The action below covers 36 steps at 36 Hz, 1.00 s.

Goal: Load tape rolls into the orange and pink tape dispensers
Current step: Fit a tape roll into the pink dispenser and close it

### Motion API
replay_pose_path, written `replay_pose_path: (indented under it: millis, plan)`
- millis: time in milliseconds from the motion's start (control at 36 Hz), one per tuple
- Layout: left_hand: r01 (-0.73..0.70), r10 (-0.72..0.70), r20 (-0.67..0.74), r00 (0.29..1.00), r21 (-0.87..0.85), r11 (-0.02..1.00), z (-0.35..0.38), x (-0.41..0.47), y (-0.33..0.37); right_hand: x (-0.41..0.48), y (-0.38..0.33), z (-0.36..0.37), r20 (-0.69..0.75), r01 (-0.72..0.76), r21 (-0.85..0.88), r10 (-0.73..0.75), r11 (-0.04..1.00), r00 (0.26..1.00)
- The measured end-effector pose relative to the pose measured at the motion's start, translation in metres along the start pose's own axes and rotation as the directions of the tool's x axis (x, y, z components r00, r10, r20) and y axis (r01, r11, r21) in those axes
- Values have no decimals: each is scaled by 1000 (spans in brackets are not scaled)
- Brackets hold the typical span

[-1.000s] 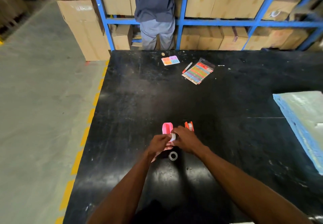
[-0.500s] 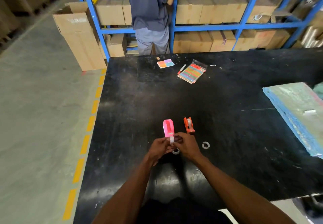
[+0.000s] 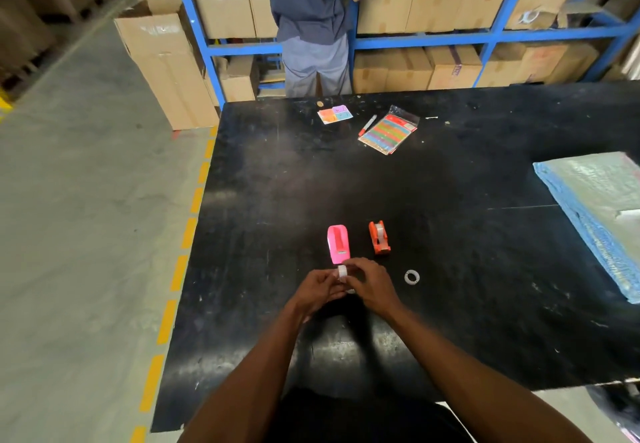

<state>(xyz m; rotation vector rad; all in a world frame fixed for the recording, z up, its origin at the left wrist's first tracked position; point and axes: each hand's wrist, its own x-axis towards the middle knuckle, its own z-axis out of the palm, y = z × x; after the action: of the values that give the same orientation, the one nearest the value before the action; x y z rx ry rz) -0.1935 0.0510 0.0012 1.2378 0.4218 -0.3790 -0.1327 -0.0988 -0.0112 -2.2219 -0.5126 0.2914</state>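
Observation:
On the black table (image 3: 450,269) stands a pink tape dispenser (image 3: 338,243), its cavity bare. To its right is an orange tape dispenser (image 3: 379,237) with a clear roll in it. My left hand (image 3: 317,292) and my right hand (image 3: 372,285) meet just below the pink dispenser and together pinch a small white tape roll (image 3: 342,271) upright above the table. A loose tape ring (image 3: 411,277) lies flat to the right of my right hand. Something small and pale shows under my hands; I cannot tell what it is.
A colourful sticker pack (image 3: 388,130), a red pen (image 3: 367,125) and a small coloured card (image 3: 335,114) lie at the far edge. A blue-edged padded sheet (image 3: 599,207) covers the right side. A person (image 3: 311,23) stands at blue shelving with cartons behind the table.
The camera has tilted and pulled back, bringing the loose ring and both dispensers fully into sight. My hands stay together on the small roll, now a little nearer the pink dispenser's front end.

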Motion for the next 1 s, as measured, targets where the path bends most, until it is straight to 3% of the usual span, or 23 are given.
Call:
replay_pose_path:
  millis: [139, 278, 417, 500, 611, 722, 806, 889, 1000]
  plan:
    - [-1, 1, -23, 1000, 15, 1000, 1, 13, 0, 13, 8, -8, 90, -39, 146, 26, 988, 996]
    - [19, -8, -100, 995, 107, 994, 3, 30, 4, 28, 21, -15, 168, -66, 176, 36, 982, 985]
    - [13, 12, -190, 982, 128, 992, 0, 45, 5, 31, 29, -22, 141, -117, 135, 98, 984, 985]
    - [6, 25, -236, 971, 132, 991, -7, 50, 4, 30, 44, -20, 117, -113, -5, 113, 994, 987]
    - [-4, 44, -276, 960, 142, 990, -16, 50, 3, 22, 70, -11, 226, -161, -273, 226, 948, 948]
    - [-9, 43, -277, 960, 125, 992, -23, 44, 7, 17, 82, -2, 269, -155, -432, 290, 889, 918]
    - [5, 22, -263, 964, 99, 995, -29, 42, 7, 17, 79, 2, 244, -121, -480, 265, 869, 933]
    - [9, 11, -270, 963, 72, 997, -32, 42, 6, 21, 66, 7, 206, -20, -626, 190, 780, 960]
    - [36, -16, -246, 969, 79, 996, -36, 40, 5, 31, 52, 20, 269, 93, -654, 116, 751, 956]
